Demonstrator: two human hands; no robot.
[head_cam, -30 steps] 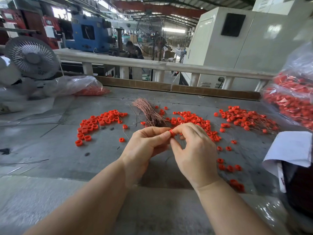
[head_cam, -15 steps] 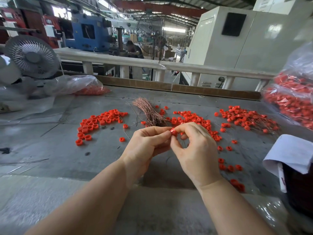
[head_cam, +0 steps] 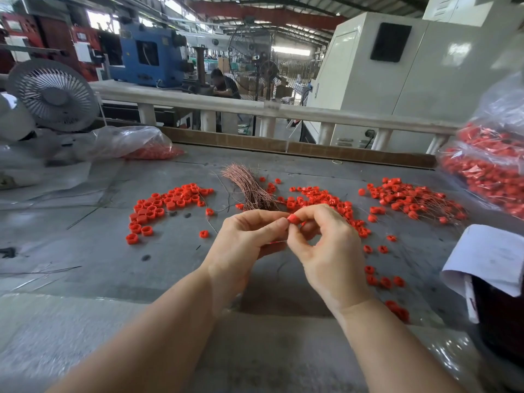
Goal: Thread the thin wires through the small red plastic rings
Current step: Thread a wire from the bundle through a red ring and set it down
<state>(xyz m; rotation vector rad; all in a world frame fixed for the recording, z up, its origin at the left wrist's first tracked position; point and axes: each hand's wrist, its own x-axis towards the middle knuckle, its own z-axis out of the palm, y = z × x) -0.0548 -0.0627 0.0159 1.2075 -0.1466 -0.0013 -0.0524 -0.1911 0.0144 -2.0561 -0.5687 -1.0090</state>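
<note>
My right hand (head_cam: 326, 251) pinches a small red plastic ring (head_cam: 293, 219) between thumb and forefinger, above the grey table. My left hand (head_cam: 243, 239) meets it from the left, fingertips pinched together right at the ring; the thin wire it holds is barely visible. A bundle of thin copper wires (head_cam: 249, 187) lies just beyond my hands. Loose red rings lie in a left pile (head_cam: 167, 204) and a middle pile (head_cam: 317, 198). Rings with wires through them lie in a right pile (head_cam: 411, 198).
A bag of wired rings (head_cam: 487, 171) bulges at the right edge, a clear bag with red rings (head_cam: 136, 144) at the back left. A white fan (head_cam: 52, 95) stands far left. A dark container with white paper (head_cam: 493, 265) sits at the right. Scattered rings (head_cam: 382, 280) lie near my right wrist.
My hands stay together at the ring; the right hand's fingers have opened out a little around it and both hands have lifted slightly.
</note>
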